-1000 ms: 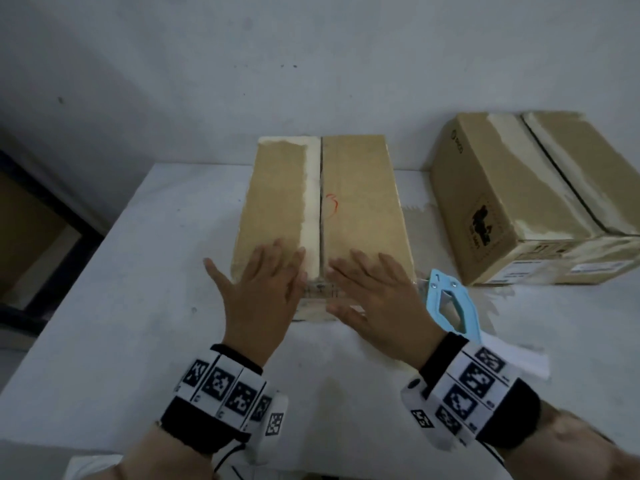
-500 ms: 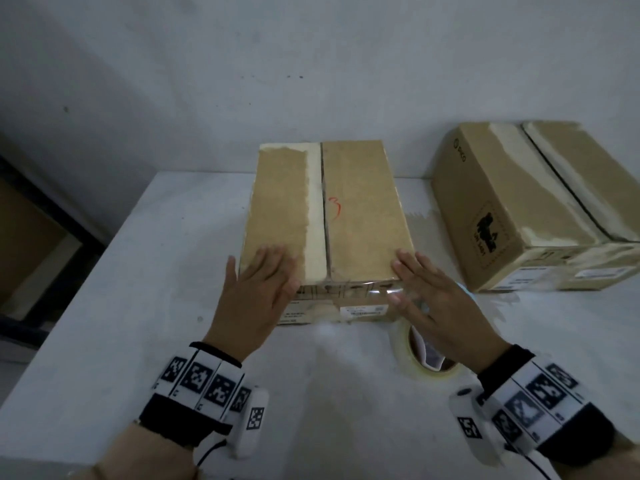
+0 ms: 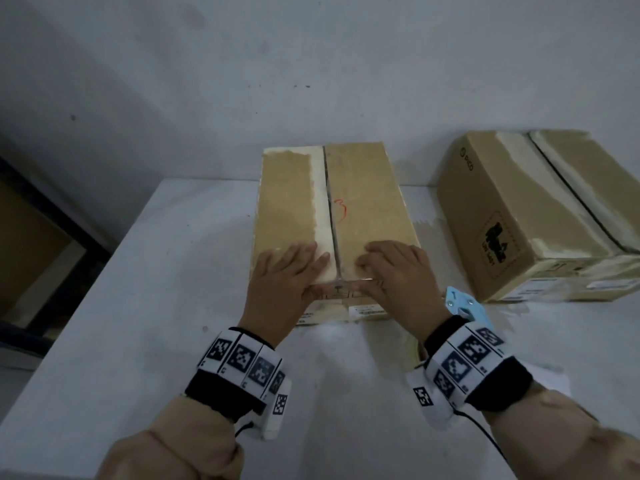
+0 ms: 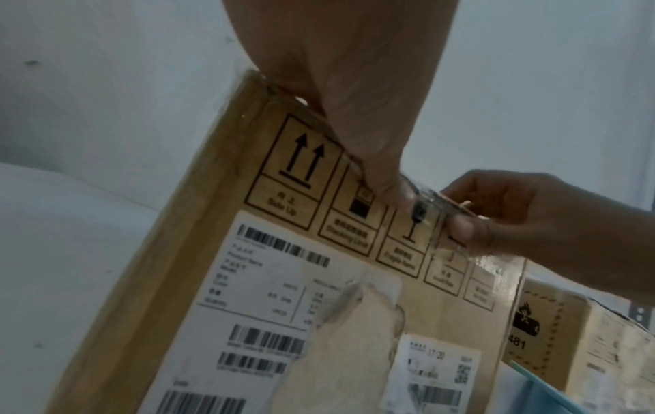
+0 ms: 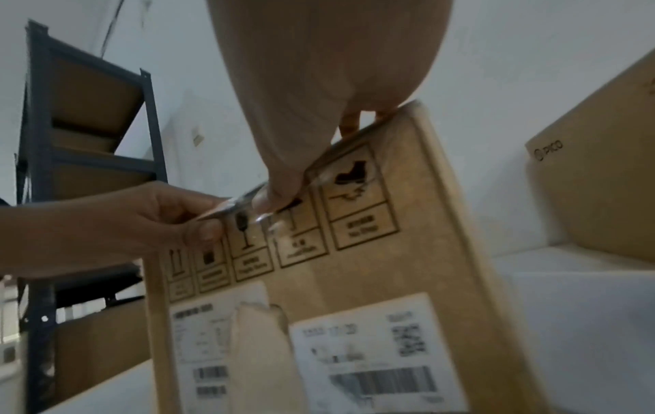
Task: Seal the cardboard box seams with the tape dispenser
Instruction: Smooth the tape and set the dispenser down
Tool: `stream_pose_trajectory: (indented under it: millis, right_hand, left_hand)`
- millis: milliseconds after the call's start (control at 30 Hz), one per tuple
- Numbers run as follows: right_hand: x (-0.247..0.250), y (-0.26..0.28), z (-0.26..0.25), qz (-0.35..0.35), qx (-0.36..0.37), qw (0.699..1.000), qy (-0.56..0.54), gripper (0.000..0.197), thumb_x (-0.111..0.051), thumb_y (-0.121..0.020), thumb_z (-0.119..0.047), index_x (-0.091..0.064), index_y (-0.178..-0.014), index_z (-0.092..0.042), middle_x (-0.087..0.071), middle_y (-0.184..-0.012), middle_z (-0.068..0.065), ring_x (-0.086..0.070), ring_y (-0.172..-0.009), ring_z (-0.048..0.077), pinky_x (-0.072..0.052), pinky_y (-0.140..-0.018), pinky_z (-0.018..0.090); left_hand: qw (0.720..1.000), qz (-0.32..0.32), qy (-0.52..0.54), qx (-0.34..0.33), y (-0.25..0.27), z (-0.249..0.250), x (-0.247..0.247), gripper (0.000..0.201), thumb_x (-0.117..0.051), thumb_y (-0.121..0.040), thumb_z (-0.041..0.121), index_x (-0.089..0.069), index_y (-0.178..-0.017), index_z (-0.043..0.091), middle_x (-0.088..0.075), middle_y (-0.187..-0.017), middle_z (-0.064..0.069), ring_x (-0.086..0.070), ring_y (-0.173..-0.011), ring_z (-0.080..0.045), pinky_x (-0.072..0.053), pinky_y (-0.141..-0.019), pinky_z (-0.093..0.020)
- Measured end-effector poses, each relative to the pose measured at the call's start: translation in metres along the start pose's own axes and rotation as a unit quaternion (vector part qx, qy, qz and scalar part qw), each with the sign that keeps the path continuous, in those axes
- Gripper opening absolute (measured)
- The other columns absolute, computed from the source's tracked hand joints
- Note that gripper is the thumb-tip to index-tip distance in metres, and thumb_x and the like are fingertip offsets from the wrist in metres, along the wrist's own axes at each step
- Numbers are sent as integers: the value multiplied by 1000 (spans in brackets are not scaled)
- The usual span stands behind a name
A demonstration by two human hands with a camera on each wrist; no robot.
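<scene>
A brown cardboard box stands mid-table, its top seam running away from me. Clear tape folds over its near top edge onto the labelled front face. My left hand lies flat on the top left of the seam, thumb pressing the tape onto the front. My right hand has bent fingers on top right of the seam, and its thumb pinches the taped edge. The blue tape dispenser lies on the table behind my right wrist, held by neither hand.
A second cardboard box stands at the right, close to the dispenser. The white table meets a wall at the back. A dark metal shelf stands off the table's left side. White paper lies by my right forearm.
My right hand came back from the box's right corner to the near edge beside the seam. My left hand slid toward the seam. The view shifted, and the dispenser shows again.
</scene>
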State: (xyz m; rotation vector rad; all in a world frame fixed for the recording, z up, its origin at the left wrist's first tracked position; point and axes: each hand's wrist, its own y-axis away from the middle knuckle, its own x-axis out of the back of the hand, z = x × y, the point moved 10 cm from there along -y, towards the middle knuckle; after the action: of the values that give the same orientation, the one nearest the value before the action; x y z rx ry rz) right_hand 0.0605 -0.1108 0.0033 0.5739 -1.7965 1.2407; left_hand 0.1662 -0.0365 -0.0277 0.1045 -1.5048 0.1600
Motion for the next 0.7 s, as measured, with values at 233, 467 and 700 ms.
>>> stream_pose_trajectory:
  millis: [233, 467, 700]
  right_hand:
    - [13, 14, 33, 1, 28, 997, -69, 46, -52, -82, -42, -70, -91, 0, -69, -101, 19, -58, -94, 26, -53, -77, 38]
    - [14, 24, 68, -59, -37, 988, -136, 33, -68, -71, -15, -68, -100, 0, -63, -114, 17, -66, -90, 29, -57, -73, 40]
    - [15, 19, 76, -79, -49, 979, -181, 35, -74, -68, -3, -68, -103, -1, -52, -91, 14, -50, -77, 15, -38, -79, 2]
  left_hand:
    - [998, 68, -3, -13, 4, -21, 5, 54, -34, -85, 52, -63, -117, 20, -68, -117, -3, -66, -106, -24, -39, -89, -33]
    - [986, 96, 132, 27, 23, -69, 5, 46, -46, -83, 41, -40, -128, 37, -46, -140, -18, -45, -128, -38, -45, -96, -49]
    - [955, 194, 223, -6, 39, -84, 23, 68, -67, -76, 18, -40, -126, 55, -38, -87, 7, -37, -75, -1, -39, -74, -5]
